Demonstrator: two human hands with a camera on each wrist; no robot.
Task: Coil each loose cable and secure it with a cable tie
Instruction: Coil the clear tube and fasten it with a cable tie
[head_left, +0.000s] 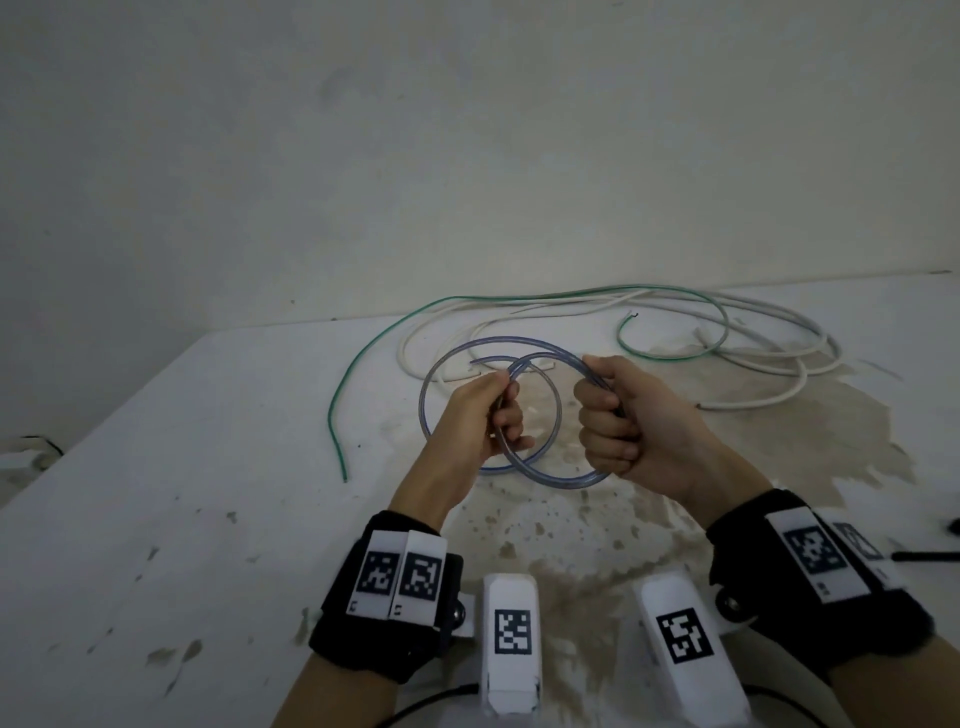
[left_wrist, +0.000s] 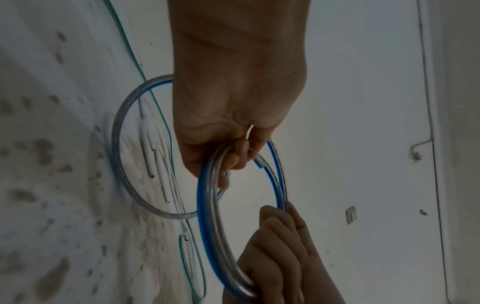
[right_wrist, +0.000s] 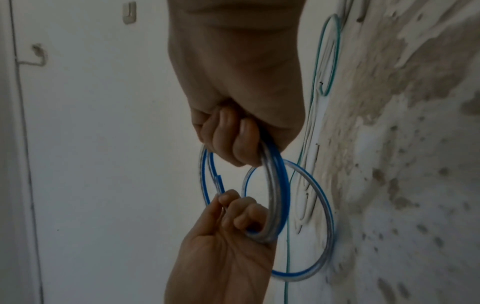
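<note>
A clear cable with a blue stripe (head_left: 550, 480) is wound into loops above the stained white table (head_left: 156, 467). My left hand (head_left: 496, 415) grips one side of the loops, fingers curled round them. My right hand (head_left: 618, 415) grips the other side in a fist. In the left wrist view the blue-striped cable (left_wrist: 207, 236) runs from my left hand (left_wrist: 233, 158) down to my right hand (left_wrist: 275, 246). In the right wrist view the cable (right_wrist: 279, 191) passes from my right hand (right_wrist: 233, 144) to my left hand (right_wrist: 241, 216). One looser loop (right_wrist: 324, 205) hangs beside the table.
A green wire (head_left: 363, 358) and a white cable (head_left: 779, 358) lie loose in tangled curves at the back of the table, near the wall. Thin black items (head_left: 924, 556) lie at the table's right edge.
</note>
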